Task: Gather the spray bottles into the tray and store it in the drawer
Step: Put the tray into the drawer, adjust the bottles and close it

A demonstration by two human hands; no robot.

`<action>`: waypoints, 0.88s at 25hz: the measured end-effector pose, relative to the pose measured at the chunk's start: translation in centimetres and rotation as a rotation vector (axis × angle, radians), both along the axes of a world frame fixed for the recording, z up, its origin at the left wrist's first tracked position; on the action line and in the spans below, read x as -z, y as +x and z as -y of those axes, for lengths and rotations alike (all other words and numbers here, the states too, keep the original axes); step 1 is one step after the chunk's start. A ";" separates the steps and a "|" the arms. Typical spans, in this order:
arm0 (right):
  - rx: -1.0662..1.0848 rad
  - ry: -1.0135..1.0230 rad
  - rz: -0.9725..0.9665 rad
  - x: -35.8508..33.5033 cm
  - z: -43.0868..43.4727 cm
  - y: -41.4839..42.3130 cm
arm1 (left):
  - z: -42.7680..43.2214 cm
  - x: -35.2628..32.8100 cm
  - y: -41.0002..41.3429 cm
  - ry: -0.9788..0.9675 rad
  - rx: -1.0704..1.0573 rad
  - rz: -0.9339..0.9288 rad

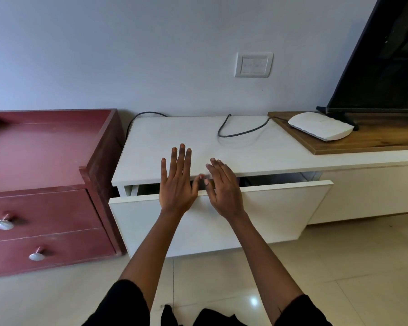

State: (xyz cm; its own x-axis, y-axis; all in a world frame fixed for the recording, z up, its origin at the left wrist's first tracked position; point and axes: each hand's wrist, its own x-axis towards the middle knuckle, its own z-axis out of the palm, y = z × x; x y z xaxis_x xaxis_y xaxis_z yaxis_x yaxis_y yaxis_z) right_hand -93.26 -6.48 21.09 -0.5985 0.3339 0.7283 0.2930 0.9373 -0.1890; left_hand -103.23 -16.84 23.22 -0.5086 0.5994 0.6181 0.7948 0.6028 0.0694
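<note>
**A:** Both hands are up at the white drawer (pixel 269 212). It stands a little way out under the bench (pixel 222 147) top, with a dark gap along its upper edge.

**B:** And the fingers?

**A:** The left hand (pixel 177 189) is flat, its fingers (pixel 182 161) straight and slightly spread, reaching up across the gap and the bench's front edge. The right hand (pixel 225 191) is just beside it, fingers straight and close together, thumb out toward the left thumb. Neither holds anything. Whether the palms touch the drawer front, I cannot tell.

**B:** What's inside the drawer?

**A:** The gap is too dark and narrow to tell.

**B:** And around it?

**A:** A grey cable (pixel 243 131) loops across the bench toward a white router (pixel 320 125) on a wooden board (pixel 363 144), under a television (pixel 386 67). A red chest of drawers (pixel 45 161) stands just beside the bench on the left.
</note>
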 end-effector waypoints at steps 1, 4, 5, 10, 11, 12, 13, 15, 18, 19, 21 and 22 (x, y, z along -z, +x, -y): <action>-0.013 0.014 0.015 -0.2 -0.7 -0.7 | -0.6 -0.1 -0.8 -0.002 -0.011 -0.008; -0.027 0.090 0.096 -0.3 -2.4 -1.8 | -1.8 0.1 -2.1 -0.013 -0.037 -0.042; -0.010 0.124 0.112 0.0 -2.8 -2.0 | -2.0 0.3 -2.2 -0.011 -0.041 -0.055; 0.043 0.188 0.105 1.1 -3.8 -2.4 | -2.3 0.9 -2.9 -0.017 0.016 -0.105; 0.046 0.193 0.111 1.1 -3.8 -2.4 | -2.2 0.9 -3.0 -0.026 0.030 -0.100; 0.048 0.199 0.115 1.3 -3.9 -2.3 | -2.2 0.9 -3.0 -0.033 0.040 -0.093; 0.050 0.198 0.121 1.3 -3.8 -2.2 | -2.1 1.0 -2.9 -0.038 0.043 -0.085; 0.050 0.196 0.129 1.4 -3.8 -2.2 | -2.1 1.0 -2.8 -0.044 0.043 -0.072; 0.050 0.174 0.158 1.2 -3.7 -2.2 | -2.0 0.8 -2.7 -0.060 0.049 -0.051; 0.048 0.156 0.179 1.1 -3.6 -2.1 | -2.0 0.8 -2.6 -0.067 0.050 -0.041; 0.040 0.118 0.222 0.6 -3.5 -1.9 | -2.0 0.7 -2.6 -0.073 0.054 -0.011; 0.027 0.103 0.241 0.4 -3.4 -1.8 | -2.0 0.6 -2.5 -0.081 0.063 0.012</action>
